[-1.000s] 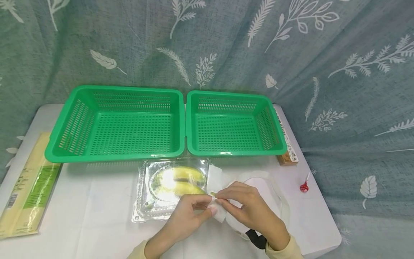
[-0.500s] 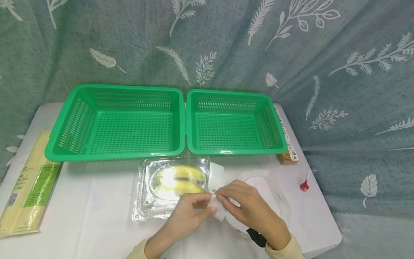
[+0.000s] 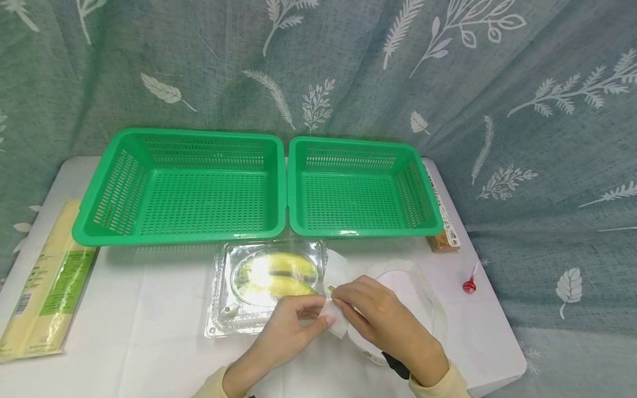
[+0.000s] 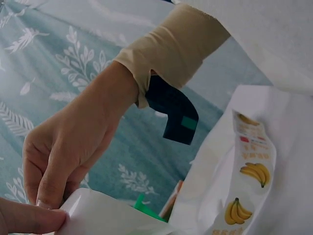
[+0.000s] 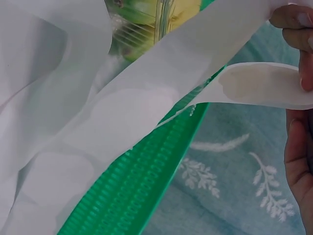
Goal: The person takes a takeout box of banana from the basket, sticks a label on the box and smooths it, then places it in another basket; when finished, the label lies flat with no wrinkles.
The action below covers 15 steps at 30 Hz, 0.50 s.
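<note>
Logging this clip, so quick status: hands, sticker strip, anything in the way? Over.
Left hand and right hand both pinching sticker strip. Banana box just beyond left hand. Nothing plainly blocking; strip's loose loop lies below right forearm.

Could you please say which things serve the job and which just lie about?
Seemingly in use:
long white sticker strip, held by left hand and right hand
clear plastic box of yellowish fruit

Seemingly lying about:
larger green plastic basket
smaller green plastic basket
round red lollipop
flat yellow packet
brown-and-white carton
</note>
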Available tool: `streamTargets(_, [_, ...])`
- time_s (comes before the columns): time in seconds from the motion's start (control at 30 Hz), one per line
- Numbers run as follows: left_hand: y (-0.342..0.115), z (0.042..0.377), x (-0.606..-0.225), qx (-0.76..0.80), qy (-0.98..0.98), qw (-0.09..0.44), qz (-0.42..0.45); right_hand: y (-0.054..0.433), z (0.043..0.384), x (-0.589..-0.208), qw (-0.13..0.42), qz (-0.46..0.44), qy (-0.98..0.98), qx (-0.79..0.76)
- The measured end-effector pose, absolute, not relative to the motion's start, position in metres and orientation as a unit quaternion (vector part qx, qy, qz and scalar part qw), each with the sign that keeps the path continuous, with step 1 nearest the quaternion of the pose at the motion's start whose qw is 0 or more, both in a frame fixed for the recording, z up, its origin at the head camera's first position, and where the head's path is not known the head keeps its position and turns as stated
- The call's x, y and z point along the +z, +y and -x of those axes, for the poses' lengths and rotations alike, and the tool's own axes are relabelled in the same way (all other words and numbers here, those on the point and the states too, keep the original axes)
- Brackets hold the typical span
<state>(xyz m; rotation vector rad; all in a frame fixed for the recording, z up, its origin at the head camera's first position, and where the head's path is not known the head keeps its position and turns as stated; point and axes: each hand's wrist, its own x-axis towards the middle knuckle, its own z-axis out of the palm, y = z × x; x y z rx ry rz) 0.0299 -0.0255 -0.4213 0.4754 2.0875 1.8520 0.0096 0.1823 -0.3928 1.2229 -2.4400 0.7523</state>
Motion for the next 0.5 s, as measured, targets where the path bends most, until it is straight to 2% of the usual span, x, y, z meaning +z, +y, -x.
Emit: streamTargets(0.5, [-0.0252, -0.0305, -0.4226, 0.656, 0.718, 0.163, -0.168, 0.1848, -0.0088, -0.3957, 0.143, -0.424, -0.845, 0.295])
